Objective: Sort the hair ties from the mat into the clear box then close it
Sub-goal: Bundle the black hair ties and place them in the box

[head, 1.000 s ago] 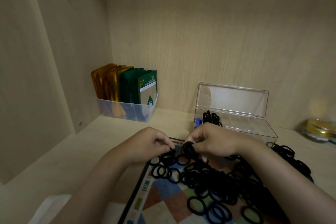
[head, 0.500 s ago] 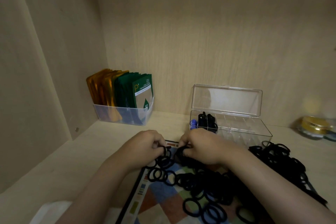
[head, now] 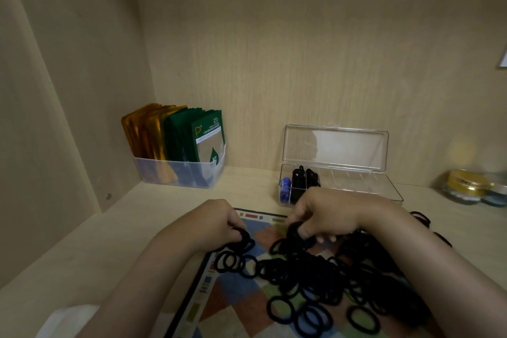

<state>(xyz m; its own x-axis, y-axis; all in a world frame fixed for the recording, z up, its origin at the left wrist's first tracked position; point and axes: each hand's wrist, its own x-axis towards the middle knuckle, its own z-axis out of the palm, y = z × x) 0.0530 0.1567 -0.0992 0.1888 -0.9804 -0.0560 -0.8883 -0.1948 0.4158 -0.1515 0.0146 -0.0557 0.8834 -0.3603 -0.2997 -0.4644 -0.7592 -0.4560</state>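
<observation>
A heap of black hair ties [head: 310,274] covers a patchwork mat [head: 236,293] on the wooden shelf. My left hand [head: 211,223] pinches a black tie at the pile's left edge. My right hand [head: 326,214] grips a small bunch of black ties just above the mat. Behind my right hand stands the clear box [head: 356,184] with its lid [head: 334,147] up. Its left compartments hold blue ties [head: 284,190] and black ties [head: 299,180]; the compartments to the right look bare.
A clear bin [head: 178,174] of orange and green packets stands at the back left. Gold-lidded jars [head: 466,185] sit at the far right. More black ties [head: 422,219] spill off the mat on the right. Wooden walls close in at the left and back.
Both hands have dropped lower onto the pile and drawn a little apart. The view has tilted, so the box and bin sit lower in frame.
</observation>
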